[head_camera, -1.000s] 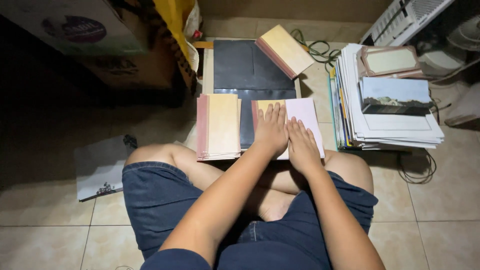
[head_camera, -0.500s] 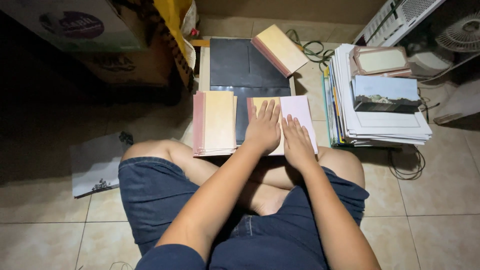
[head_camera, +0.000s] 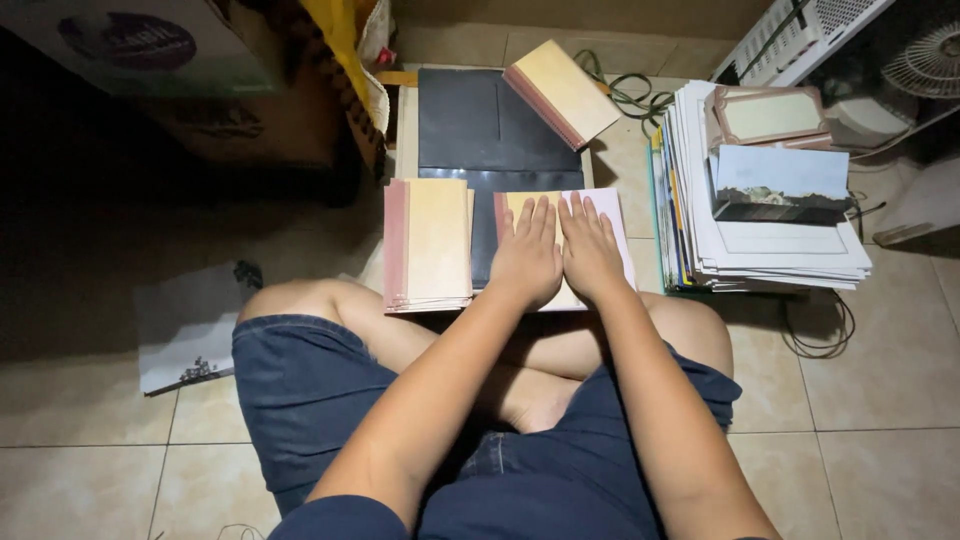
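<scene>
Paper stack (head_camera: 770, 200) lies right of both hands (head_camera: 558, 255).

The tiled floor (head_camera: 880, 400) carries a black board (head_camera: 480, 125), a paper stack (head_camera: 760, 240) at its right, and a loose sheet (head_camera: 185, 325) left.

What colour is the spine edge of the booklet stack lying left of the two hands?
Dull pinkish red, along the left edge of the cream booklet stack; the head view shows it.

Dark blue denim shorts (head_camera: 320, 390), bare forearms
</scene>
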